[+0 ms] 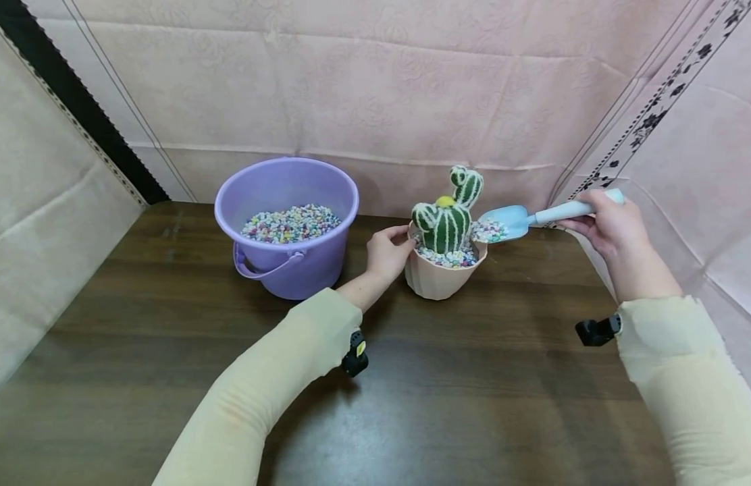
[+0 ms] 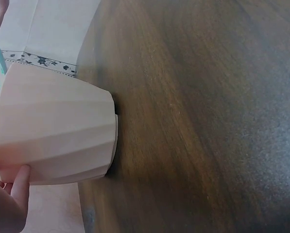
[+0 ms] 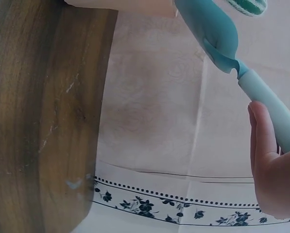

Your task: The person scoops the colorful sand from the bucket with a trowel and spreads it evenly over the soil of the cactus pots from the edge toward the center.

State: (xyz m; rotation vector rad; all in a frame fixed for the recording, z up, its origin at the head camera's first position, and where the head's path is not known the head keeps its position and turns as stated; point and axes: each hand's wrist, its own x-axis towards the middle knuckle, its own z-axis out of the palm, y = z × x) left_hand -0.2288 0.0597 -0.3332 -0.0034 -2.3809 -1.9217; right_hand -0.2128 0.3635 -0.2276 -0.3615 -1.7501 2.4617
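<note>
A crocheted green cactus [image 1: 446, 226] with white stripes and a yellow flower stands in a pale pink flowerpot [image 1: 436, 280]. Small pastel pebbles [image 1: 451, 258] surround its base. My left hand [image 1: 389, 255] grips the pot's rim on the left; in the left wrist view, a finger [image 2: 21, 187] lies against the outer wall. My right hand [image 1: 615, 226] holds a light blue trowel [image 1: 515, 219] by its handle. The trowel's blade, carrying some pebbles, slants down at the pot's right rim beside the cactus. The right wrist view shows the underside of the blade [image 3: 210, 29].
Left of the pot stands a purple bucket [image 1: 287, 266] with pastel pebbles inside, its handle hanging at the front. Both stand on a dark wooden table [image 1: 448, 405]. Pale cloth [image 1: 375, 88] hangs behind the table and along both sides.
</note>
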